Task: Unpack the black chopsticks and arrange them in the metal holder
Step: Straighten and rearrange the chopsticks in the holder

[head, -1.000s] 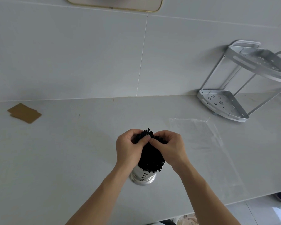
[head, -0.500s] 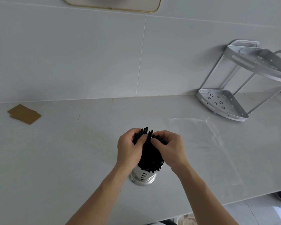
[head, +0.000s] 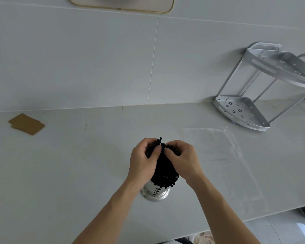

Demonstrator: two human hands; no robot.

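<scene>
On the counter [head: 77, 164], metal holder [head: 156, 193] holds black chopsticks [head: 164, 166], hands gripping.

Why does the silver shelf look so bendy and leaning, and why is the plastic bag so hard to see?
In the head view the wide-angle lens bends things near the edges, so the silver metal corner shelf looks slanted; the clear plastic bag only shows by faint glare on the pale grey countertop; soft light leaves weak shadows, and the bunched black chopsticks merge into one dark mass.

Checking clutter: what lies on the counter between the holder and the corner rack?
Only the clear plastic bag, flat between holder and rack, in the head view.
</scene>
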